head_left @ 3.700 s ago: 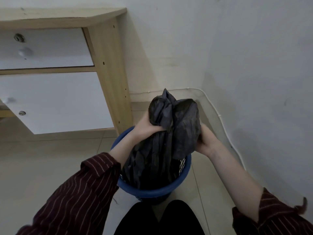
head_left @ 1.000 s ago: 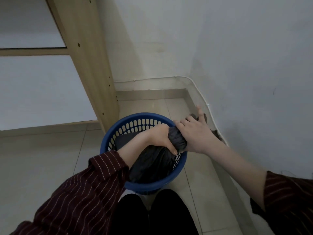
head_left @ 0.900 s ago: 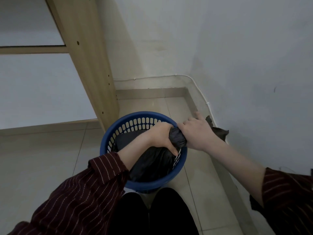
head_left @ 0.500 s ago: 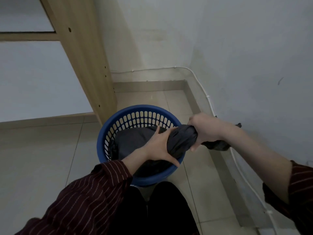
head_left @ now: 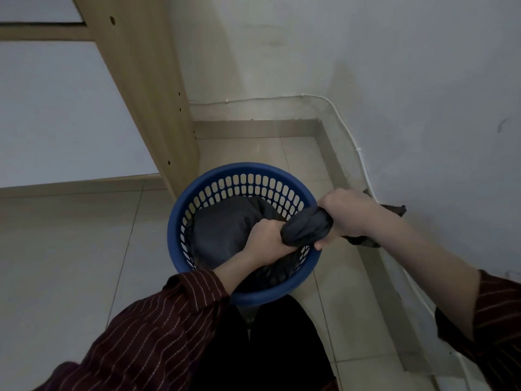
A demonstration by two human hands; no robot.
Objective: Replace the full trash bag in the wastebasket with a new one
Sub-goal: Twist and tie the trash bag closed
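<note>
A round blue perforated wastebasket stands on the tiled floor in front of my knees. Inside it sits a full black trash bag, its top gathered into a twisted neck that stretches over the basket's right rim. My left hand is shut around the neck just above the bag's body. My right hand grips the same neck further right, past the rim, and the loose end of the bag sticks out behind it.
A wooden desk leg with white drawer fronts stands just left of and behind the basket. White walls meet in a corner at the back right, with a thin white cable along the skirting. Open tiled floor lies to the left.
The bag's top, earlier held up above the basket, has been pulled down and to the right. My right hand slid out past the rim, and my left hand closed on the neck.
</note>
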